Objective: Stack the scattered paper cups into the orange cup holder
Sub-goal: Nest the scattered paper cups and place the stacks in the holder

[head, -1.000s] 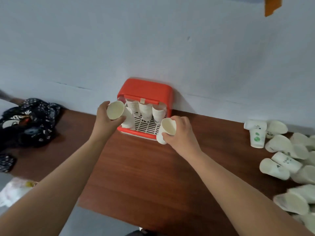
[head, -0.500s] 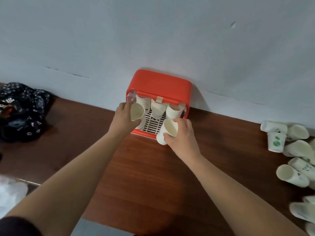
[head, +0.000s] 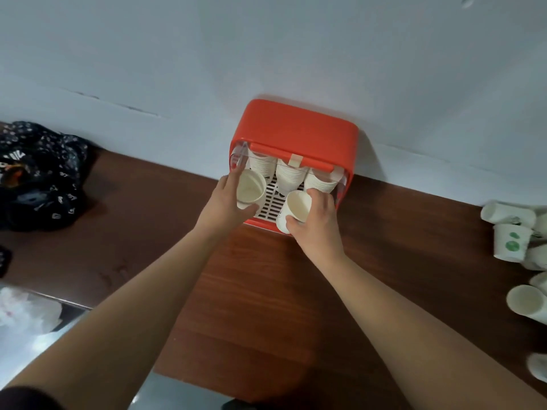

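Note:
The orange cup holder stands against the white wall on the brown table. Three stacks of white paper cups hang inside it above a white slotted tray. My left hand grips a paper cup with its mouth toward me, right below the left stack. My right hand holds a second paper cup at the holder's front edge, below the right stack. Several loose paper cups lie scattered at the table's right side.
A black patterned cloth bundle lies at the table's left end. A white plastic bag sits on a grey surface below the table's near left edge. The wall runs directly behind the holder.
My left hand has carried its cup rightward from beside the holder to under the left stack. My right hand has stayed at the holder's front. The camera view shifted left.

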A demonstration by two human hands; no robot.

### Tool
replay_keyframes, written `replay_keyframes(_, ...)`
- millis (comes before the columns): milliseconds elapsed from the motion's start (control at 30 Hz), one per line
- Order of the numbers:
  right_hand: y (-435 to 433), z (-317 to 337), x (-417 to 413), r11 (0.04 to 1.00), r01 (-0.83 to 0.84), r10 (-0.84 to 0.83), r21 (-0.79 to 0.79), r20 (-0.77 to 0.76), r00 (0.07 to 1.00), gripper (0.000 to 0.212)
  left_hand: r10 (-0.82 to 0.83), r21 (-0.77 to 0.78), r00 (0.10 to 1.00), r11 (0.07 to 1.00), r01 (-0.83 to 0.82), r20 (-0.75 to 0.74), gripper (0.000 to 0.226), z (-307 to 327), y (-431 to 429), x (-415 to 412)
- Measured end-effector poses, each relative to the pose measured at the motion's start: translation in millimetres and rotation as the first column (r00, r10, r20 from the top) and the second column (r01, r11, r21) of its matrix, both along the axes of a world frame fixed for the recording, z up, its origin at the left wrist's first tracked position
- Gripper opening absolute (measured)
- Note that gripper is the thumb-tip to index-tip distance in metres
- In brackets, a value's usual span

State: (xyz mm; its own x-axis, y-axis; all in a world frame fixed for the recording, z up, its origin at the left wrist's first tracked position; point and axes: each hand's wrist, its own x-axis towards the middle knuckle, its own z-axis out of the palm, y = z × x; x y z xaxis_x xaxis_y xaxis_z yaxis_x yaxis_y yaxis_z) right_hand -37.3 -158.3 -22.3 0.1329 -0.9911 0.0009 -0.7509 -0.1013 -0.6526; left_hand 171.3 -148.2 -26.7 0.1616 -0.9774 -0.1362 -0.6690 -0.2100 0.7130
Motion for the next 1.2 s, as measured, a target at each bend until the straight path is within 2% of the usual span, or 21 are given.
replay_keyframes(67, -2.4, -5.5, 4.9, 1.0, -0.003, 0.003, -0.01, 0.0, 1.0, 0.064, 0.089, -0.018, 0.995, 0.996, -0.09, -0.035, 0.105, -2.8, 11.2, -5.7)
replay_keyframes(100, -3.3, -7.2, 6.2, 1.0, -0.002, 0.002, -0.019, 0.0, 1.0, 0.064, 0.173, -0.044, 0.984, 0.984, -0.175, -0.04, 0.097, -5.0, 21.2, -9.7)
replay_keyframes(167, -5.8, -9.8, 6.6, 0.999, 0.003, -0.003, -0.045, 0.007, 1.0, 0.064, 0.293, -0.067, 0.954, 0.953, -0.297, -0.064, 0.063, -10.0, 44.0, -19.1)
replay_keyframes(233, -8.0, -12.2, 4.2, 0.998, 0.01, -0.008, -0.062, 0.019, 1.0, 0.064, 0.215, -0.02, 0.971, 0.976, -0.218, -0.099, 0.022, -17.5, 61.1, -27.8)
replay_keyframes(267, -8.8, -13.6, 2.4, 0.998, 0.01, -0.009, -0.065, 0.022, 1.0, 0.065, 0.126, -0.005, 0.987, 0.992, -0.127, -0.104, 0.01, -21.5, 65.1, -32.7)
replay_keyframes(300, -9.7, -15.8, 0.3, 0.998, 0.006, -0.005, -0.058, 0.026, 1.0, 0.066, 0.049, 0.001, 0.993, 0.999, -0.049, -0.109, 0.008, -26.5, 66.3, -37.6)
replay_keyframes(367, -11.5, -19.5, -4.0, 0.999, -0.008, 0.01, -0.034, 0.036, 0.999, 0.07, -0.002, 0.015, 0.99, 1.0, 0.004, -0.143, 0.018, -32.5, 60.6, -48.2)
replay_keyframes(467, -16.0, -25.1, -10.4, 0.999, -0.03, 0.031, -0.038, 0.032, 0.999, 0.074, 0.059, 0.066, 0.969, 0.997, -0.044, -0.239, 0.039, -31.9, 40.8, -64.1)
replay_keyframes(600, -16.8, -37.1, -16.0, 0.992, -0.118, 0.117, 0.045, 0.033, 0.993, 0.08, 0.045, 0.066, 0.924, 0.998, -0.021, -0.38, 0.045, -38.5, 24.6, -81.4)
replay_keyframes(767, -16.0, -51.3, -23.3, 0.951, -0.184, 0.163, 0.247, 0.102, 0.981, 0.072, 0.114, 0.08, 0.961, 0.992, -0.096, -0.252, 0.039, -52.4, 12.6, -82.6)
replay_keyframes(933, -19.1, -61.6, -17.8, 0.969, -0.128, 0.116, 0.212, 0.068, 0.991, 0.067, 0.116, 0.048, 0.981, 0.993, -0.11, -0.155, 0.036, -59.6, 4.5, -83.0)
replay_keyframes(1033, -19.9, -64.4, -13.3, 0.979, -0.103, 0.097, 0.176, 0.039, 0.994, 0.067, 0.13, 0.063, 0.982, 0.99, -0.123, -0.133, 0.039, -59.7, 0.0, -83.6)
replay_keyframes(1200, -21.0, -63.6, -10.0, 0.983, -0.097, 0.094, 0.157, 0.024, 0.995, 0.066, 0.156, 0.112, 0.983, 0.983, -0.145, -0.098, 0.029, -55.7, -6.6, -83.5)
